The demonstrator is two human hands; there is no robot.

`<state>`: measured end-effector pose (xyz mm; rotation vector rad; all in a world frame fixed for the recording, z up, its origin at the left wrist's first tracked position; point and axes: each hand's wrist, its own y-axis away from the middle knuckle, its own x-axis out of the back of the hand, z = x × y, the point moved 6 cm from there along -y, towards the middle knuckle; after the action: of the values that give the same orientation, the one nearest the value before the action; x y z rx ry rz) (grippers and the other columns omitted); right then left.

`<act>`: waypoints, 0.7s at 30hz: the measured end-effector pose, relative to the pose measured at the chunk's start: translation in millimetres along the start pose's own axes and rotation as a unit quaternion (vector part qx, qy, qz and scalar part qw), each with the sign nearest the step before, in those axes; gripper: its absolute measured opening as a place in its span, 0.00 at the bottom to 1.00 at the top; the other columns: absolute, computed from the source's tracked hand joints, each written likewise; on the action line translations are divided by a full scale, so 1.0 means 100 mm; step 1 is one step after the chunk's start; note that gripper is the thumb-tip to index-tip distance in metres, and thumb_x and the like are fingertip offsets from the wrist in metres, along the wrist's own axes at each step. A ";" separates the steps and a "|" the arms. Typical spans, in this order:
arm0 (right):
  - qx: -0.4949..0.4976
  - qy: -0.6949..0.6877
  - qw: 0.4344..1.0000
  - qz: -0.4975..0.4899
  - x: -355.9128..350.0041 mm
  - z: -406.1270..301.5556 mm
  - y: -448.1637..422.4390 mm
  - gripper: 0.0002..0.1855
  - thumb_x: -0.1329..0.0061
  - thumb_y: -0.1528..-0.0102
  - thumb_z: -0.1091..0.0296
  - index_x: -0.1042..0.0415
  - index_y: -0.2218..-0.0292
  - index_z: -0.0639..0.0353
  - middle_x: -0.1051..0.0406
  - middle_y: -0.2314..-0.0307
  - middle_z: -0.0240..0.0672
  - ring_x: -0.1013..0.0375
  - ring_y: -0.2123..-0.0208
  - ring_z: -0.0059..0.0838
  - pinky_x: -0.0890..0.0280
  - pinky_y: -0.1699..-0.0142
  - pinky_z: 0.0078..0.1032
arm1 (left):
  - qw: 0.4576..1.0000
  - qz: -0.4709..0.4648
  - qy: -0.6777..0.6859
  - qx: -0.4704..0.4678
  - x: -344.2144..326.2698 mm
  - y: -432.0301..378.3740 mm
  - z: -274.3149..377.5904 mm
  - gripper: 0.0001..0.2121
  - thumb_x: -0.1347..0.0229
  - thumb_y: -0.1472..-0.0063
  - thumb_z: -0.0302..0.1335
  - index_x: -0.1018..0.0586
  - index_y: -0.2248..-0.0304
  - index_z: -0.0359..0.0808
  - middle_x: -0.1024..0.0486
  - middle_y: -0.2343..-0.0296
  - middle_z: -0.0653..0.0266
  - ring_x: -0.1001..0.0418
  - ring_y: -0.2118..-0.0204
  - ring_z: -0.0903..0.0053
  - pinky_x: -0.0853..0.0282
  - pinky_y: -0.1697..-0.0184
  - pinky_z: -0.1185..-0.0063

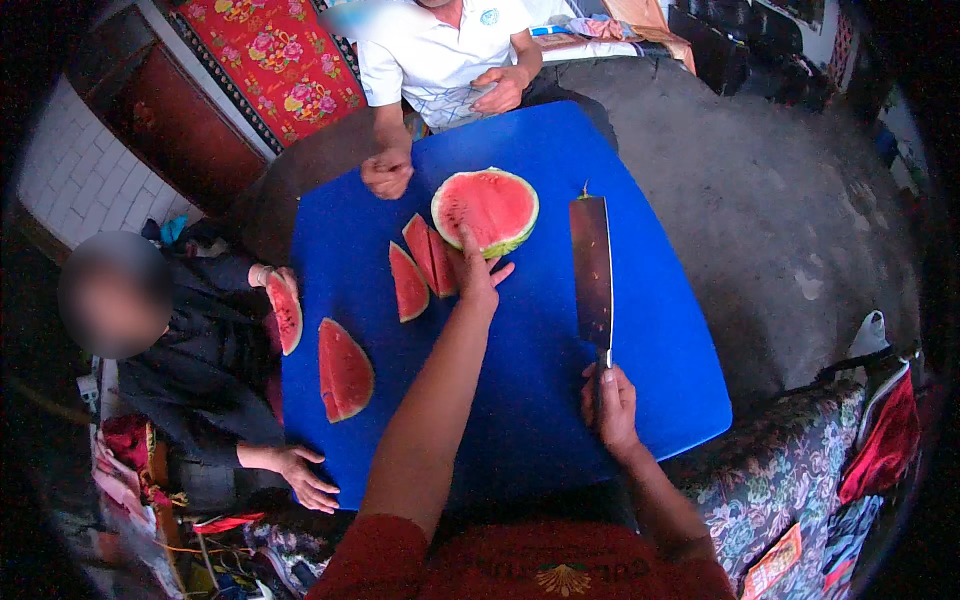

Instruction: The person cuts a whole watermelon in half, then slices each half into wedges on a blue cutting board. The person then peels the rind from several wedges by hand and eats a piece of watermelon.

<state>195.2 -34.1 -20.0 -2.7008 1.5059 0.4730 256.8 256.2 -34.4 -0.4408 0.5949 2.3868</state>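
My left hand (477, 274) reaches over the table with fingers apart, at the lower edge of a large cut watermelon piece (491, 206). One finger overlaps its red cut face; the thumb points right. Whether it presses on the fruit is hard to tell. Just left of that hand stand two watermelon wedges (426, 251) close together, with another wedge (408, 285) beside them. My right hand (611, 405) grips the black handle of a broad kitchen knife (591, 270), its blade pointing away from me over the table. A small green stem end (584, 192) shows at the blade's tip.
A blue table (525, 390) lies before me. More watermelon (345, 375) rests near its left side. A person at left holds a wedge (285, 311), the other hand (307, 476) at the table edge. Another person (457, 67) sits across. A floral-covered seat (772, 450) is at right.
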 end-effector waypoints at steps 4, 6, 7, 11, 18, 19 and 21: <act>0.001 0.010 1.000 -0.011 0.00 -0.01 -0.01 0.20 0.71 0.42 0.51 0.38 0.66 0.59 0.41 0.87 0.29 0.45 0.90 0.18 0.51 0.86 0.16 | 1.000 -0.003 0.024 -0.010 0.03 -0.05 -0.02 0.37 0.52 0.50 0.54 0.53 0.46 0.48 0.46 0.49 0.59 0.41 0.52 0.56 0.33 0.59 0.65; -0.007 -0.012 1.000 -0.014 0.01 0.01 -0.01 0.20 0.71 0.42 0.50 0.39 0.66 0.59 0.41 0.88 0.29 0.45 0.90 0.18 0.50 0.85 0.16 | 1.000 -0.003 0.023 -0.020 0.07 -0.01 -0.04 0.34 0.51 0.49 0.53 0.50 0.47 0.48 0.44 0.51 0.61 0.38 0.55 0.59 0.33 0.61 0.68; -0.011 -0.023 1.000 -0.015 0.02 0.02 0.00 0.20 0.71 0.42 0.50 0.39 0.65 0.59 0.42 0.88 0.29 0.45 0.90 0.19 0.50 0.85 0.16 | 0.999 -0.006 0.028 -0.022 0.09 0.01 -0.06 0.33 0.51 0.49 0.52 0.48 0.48 0.48 0.43 0.52 0.62 0.37 0.56 0.61 0.34 0.62 0.70; -0.001 -0.052 0.999 0.007 0.07 0.01 0.01 0.22 0.71 0.43 0.48 0.39 0.65 0.60 0.42 0.87 0.30 0.45 0.90 0.20 0.49 0.85 0.17 | 0.998 -0.049 0.042 0.009 0.15 0.24 -0.16 0.27 0.51 0.48 0.49 0.42 0.52 0.48 0.38 0.56 0.67 0.35 0.62 0.71 0.37 0.66 0.76; -0.014 -0.083 0.996 0.041 0.14 -0.03 0.15 0.23 0.72 0.43 0.47 0.39 0.66 0.60 0.41 0.87 0.31 0.44 0.90 0.21 0.48 0.86 0.19 | 0.990 -0.097 0.099 0.018 0.40 1.32 -0.26 0.21 0.55 0.43 0.46 0.38 0.53 0.46 0.33 0.57 0.68 0.33 0.62 0.75 0.36 0.64 0.77; -0.023 -0.075 0.996 0.043 0.16 -0.01 0.21 0.22 0.72 0.43 0.47 0.39 0.66 0.60 0.41 0.87 0.31 0.43 0.90 0.21 0.48 0.87 0.19 | 0.991 -0.088 0.102 0.022 0.47 1.47 -0.28 0.21 0.55 0.43 0.45 0.38 0.53 0.46 0.34 0.57 0.68 0.33 0.63 0.75 0.36 0.66 0.77; -0.021 -0.054 0.997 0.045 0.19 0.00 0.32 0.22 0.72 0.43 0.47 0.39 0.66 0.59 0.41 0.87 0.30 0.44 0.91 0.21 0.48 0.87 0.18 | 0.992 -0.063 0.107 0.029 0.65 1.77 -0.30 0.20 0.53 0.44 0.44 0.38 0.54 0.46 0.35 0.57 0.68 0.32 0.64 0.74 0.36 0.69 0.77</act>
<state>178.3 -67.2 -21.2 -2.5992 1.6110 0.6482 99.0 149.6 -34.7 -0.6940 0.7087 2.2113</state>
